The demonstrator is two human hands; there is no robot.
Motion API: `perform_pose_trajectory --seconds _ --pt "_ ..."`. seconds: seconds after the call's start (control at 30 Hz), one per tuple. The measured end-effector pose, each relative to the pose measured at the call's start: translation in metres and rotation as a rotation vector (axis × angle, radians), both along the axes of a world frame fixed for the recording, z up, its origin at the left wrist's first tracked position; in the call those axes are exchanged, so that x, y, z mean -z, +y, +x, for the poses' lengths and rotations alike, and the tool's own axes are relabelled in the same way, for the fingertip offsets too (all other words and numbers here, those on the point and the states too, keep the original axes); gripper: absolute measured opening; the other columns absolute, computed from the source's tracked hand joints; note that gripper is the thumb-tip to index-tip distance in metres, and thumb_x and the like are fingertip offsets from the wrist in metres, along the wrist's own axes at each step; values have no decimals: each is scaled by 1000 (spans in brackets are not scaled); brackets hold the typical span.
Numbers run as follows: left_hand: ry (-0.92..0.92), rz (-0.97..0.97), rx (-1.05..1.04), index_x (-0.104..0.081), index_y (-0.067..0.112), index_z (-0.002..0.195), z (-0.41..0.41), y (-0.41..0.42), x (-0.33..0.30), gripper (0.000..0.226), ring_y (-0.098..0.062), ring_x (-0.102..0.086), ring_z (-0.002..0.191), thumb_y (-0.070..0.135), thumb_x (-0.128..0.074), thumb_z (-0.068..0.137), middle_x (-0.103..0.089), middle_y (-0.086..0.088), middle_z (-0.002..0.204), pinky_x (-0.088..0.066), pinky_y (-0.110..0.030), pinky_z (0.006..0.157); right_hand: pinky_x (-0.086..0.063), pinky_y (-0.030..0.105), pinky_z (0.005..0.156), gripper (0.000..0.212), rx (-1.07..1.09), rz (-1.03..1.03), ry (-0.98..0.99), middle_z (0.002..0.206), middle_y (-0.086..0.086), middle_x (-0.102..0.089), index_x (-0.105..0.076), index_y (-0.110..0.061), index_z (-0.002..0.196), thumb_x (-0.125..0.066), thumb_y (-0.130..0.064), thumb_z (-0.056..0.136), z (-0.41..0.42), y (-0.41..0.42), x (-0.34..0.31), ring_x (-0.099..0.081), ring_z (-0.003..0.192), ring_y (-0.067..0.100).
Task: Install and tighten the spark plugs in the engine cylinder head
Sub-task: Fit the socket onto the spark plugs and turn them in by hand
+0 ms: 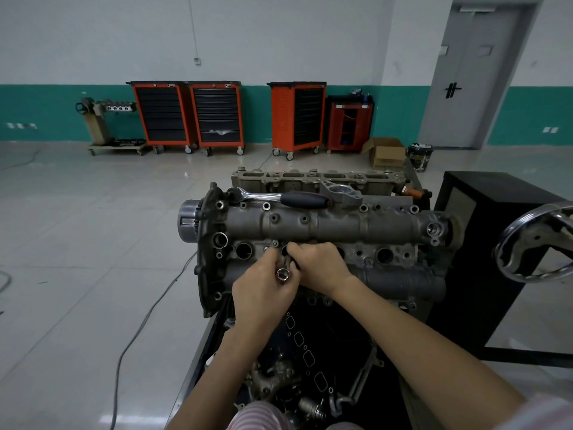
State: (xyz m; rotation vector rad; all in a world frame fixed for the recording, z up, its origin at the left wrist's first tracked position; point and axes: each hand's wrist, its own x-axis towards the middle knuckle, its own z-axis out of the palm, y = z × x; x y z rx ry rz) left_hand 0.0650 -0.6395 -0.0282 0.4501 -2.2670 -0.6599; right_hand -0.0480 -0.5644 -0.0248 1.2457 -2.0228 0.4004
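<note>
The grey engine cylinder head (338, 226) sits on a stand in front of me, with a row of round spark plug wells along its near side. My left hand (263, 285) holds a chrome socket (282, 274), its open end facing up towards me. My right hand (316, 263) grips the far end of the same tool right at the second well from the left; that tip is hidden by my fingers. An open well (243, 250) lies left of the hands and another (385, 255) to the right. No spark plug is visible.
A ratchet wrench (280, 197) with a black handle lies on top of the head. A second casting (319, 178) sits behind it. A chrome handwheel (533, 243) juts out at right. Loose parts and a gasket (305, 352) lie below. Orange tool carts (189, 114) stand at the wall.
</note>
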Motion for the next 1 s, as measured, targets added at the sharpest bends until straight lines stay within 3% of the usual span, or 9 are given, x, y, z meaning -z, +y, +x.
perform_pose_trajectory --seconds 0.13,0.23,0.33,0.43,0.6,0.73,0.87,0.93,1.0 --pt "-115 -47 -79 -66 31 88 -1 -4 3 41 -19 -63 77 65 -46 82 -66 2 70 -35 -27 54 -31 15 34 29 34 -21 17 41 1 -53 -55 -14 53 -83 -17 44 -1 0 0 -51 32 21" --pt "-102 -89 -81 -69 26 89 -2 -1 4 44 -22 -64 75 60 -42 86 -67 -2 71 -33 -28 53 -32 15 34 25 36 -42 43 41 1 -53 -56 -14 52 -80 -18 50 -2 -1 1 -50 32 21" --pt "-65 19 -71 -59 23 68 -3 2 0 34 -25 -61 70 51 -48 82 -59 3 59 -29 -28 51 -31 15 35 17 44 -50 34 43 2 -54 -55 -11 56 -64 -26 58 -2 0 -1 -52 32 21" --pt "-65 50 -58 -30 24 56 -2 3 -3 38 -26 -55 62 43 -54 79 -39 8 47 -21 -27 45 -31 15 34 33 66 -25 32 44 2 -55 -58 -8 62 -80 -22 43 -1 -1 -1 -53 33 21" --pt "-57 27 -70 -31 25 55 -2 1 -2 45 -22 -53 59 60 -48 80 -42 6 48 -22 -27 46 -30 15 34 21 31 -21 95 41 1 -53 -57 -14 56 -77 -19 51 -1 -1 1 -52 33 20" --pt "-63 -17 -106 -56 20 66 -4 1 -3 38 -26 -59 66 53 -51 85 -61 -2 61 -27 -28 51 -29 15 34 26 32 -62 98 41 0 -52 -55 -16 52 -43 -27 72 -1 -1 1 -50 32 19" --pt "-56 10 -97 -33 24 57 -4 -1 -5 40 -18 -48 54 45 -55 83 -43 6 49 -23 -27 46 -31 16 34 28 48 -80 21 43 1 -54 -56 -11 57 -37 -27 69 3 -2 0 -51 32 21" --pt "-53 3 -61 -26 26 60 -4 1 -5 41 -8 -41 48 42 -55 82 -41 8 49 -21 -25 45 -32 16 35 24 58 -43 19 44 1 -55 -57 -9 61 -42 -27 67 3 0 -1 -52 33 21" --pt "-56 10 -20 -25 27 62 -3 3 -4 39 -3 -40 47 40 -56 83 -43 10 52 -21 -23 45 -33 17 34 14 40 0 32 44 2 -56 -58 -10 62 -66 -21 59 2 1 -1 -53 34 21"
